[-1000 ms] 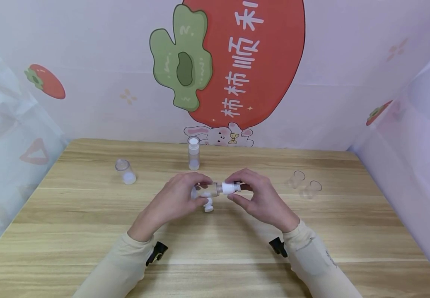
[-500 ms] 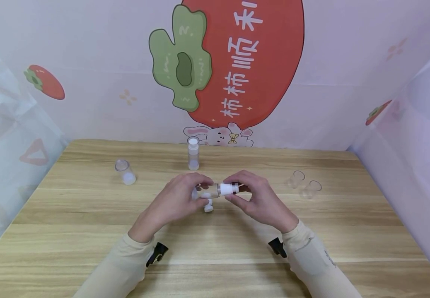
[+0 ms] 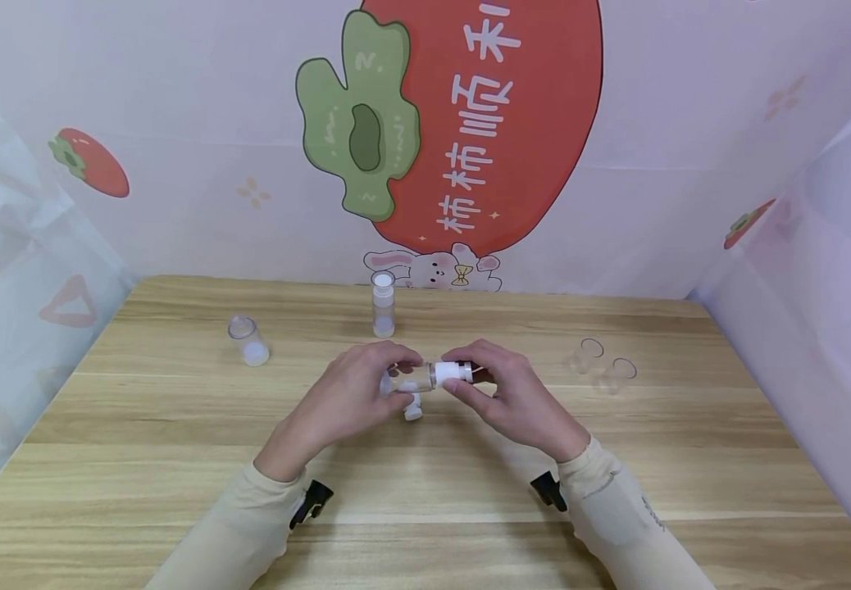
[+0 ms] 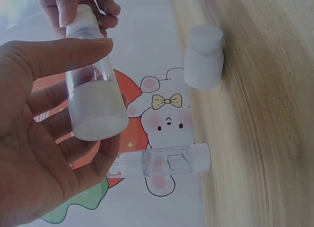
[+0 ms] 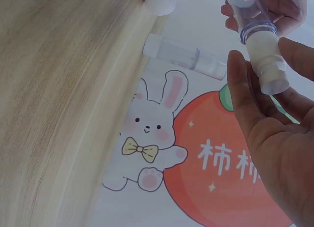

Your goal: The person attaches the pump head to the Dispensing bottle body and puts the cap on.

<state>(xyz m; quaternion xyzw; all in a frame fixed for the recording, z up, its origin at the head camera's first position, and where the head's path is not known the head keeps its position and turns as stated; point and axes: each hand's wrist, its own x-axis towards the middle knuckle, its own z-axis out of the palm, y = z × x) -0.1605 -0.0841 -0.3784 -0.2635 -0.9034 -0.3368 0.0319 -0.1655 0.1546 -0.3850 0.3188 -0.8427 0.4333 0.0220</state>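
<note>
While the left hand (image 3: pixel 348 392) gripped a clear cylindrical plastic bottle (image 4: pixel 98 106), the right hand (image 3: pixel 510 393) held its white cylindrical plastic top (image 5: pixel 262 47), above a pale wooden table (image 3: pixel 425 500).

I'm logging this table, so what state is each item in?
Held bottle: sideways, gripped by left hand
White top: at its mouth, pinched by right hand; tightness unclear
Small white piece: lying on its side
Rear bottle: upright, topped
Leftmost bottle: upright, open
Two clear cups: standing rim-up
</note>
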